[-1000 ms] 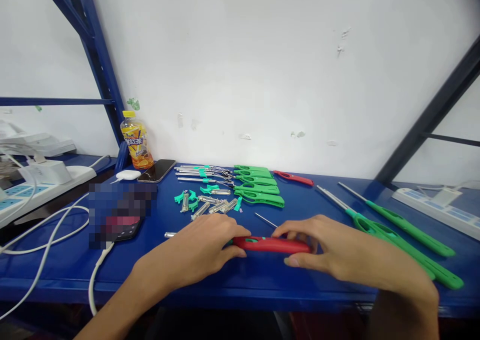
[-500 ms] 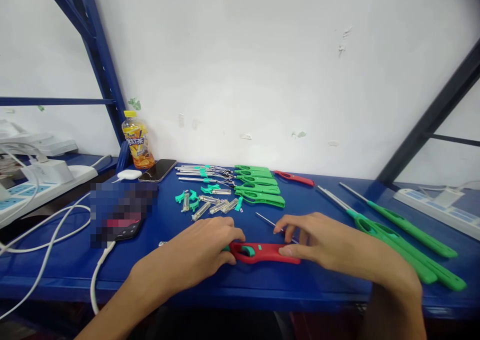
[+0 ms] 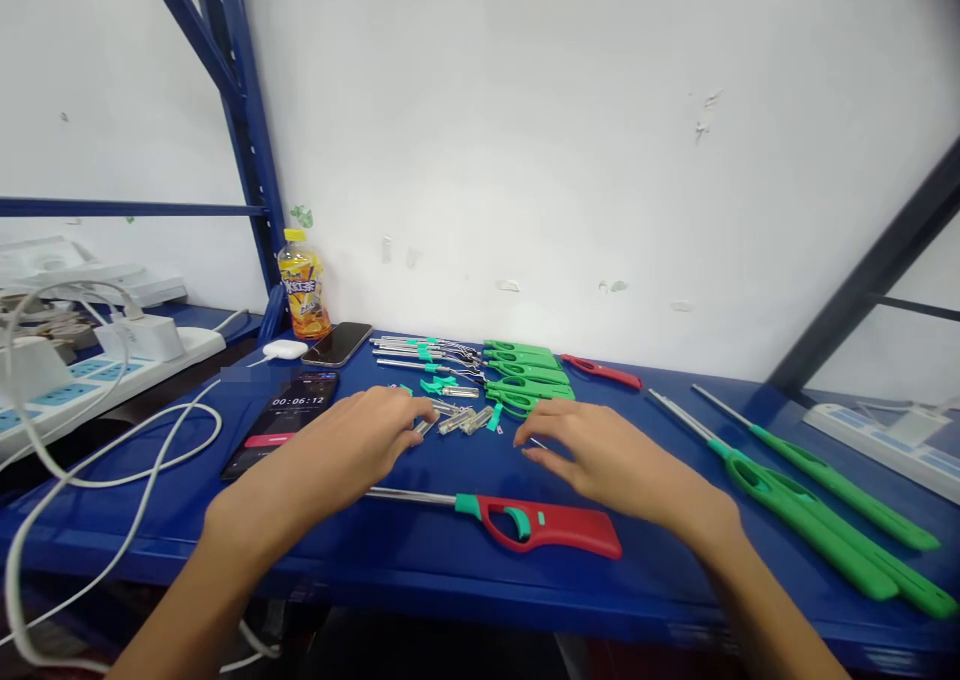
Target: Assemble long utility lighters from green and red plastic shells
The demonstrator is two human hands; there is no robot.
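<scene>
A red gas lighter (image 3: 566, 528) with a teal trigger and long metal barrel lies on the blue table near the front edge, free of both hands. Beyond its barrel, my left hand (image 3: 375, 430) reaches over the small clear fuel tanks (image 3: 454, 422). Its thumb and fingers are apart at one tank; whether they touch it is unclear. My right hand (image 3: 600, 450) is curled with fingers apart above a thin metal shaft (image 3: 538, 444), whose rest is hidden beneath the hand. Teal plastic pieces (image 3: 437, 385) lie around the tanks.
Green lighter shells (image 3: 525, 368) with metal barrels are lined up at the back, beside a red shell (image 3: 600, 371). Several green lighters (image 3: 817, 525) lie right. At left are a phone with a running timer (image 3: 281, 420), another phone (image 3: 339, 344), a drink bottle (image 3: 304, 290) and white cables (image 3: 154, 470).
Both hands have let go of the red lighter, which now lies on the table. My left hand has moved forward to the clear tanks, my right hand slightly forward and left. The view has shifted.
</scene>
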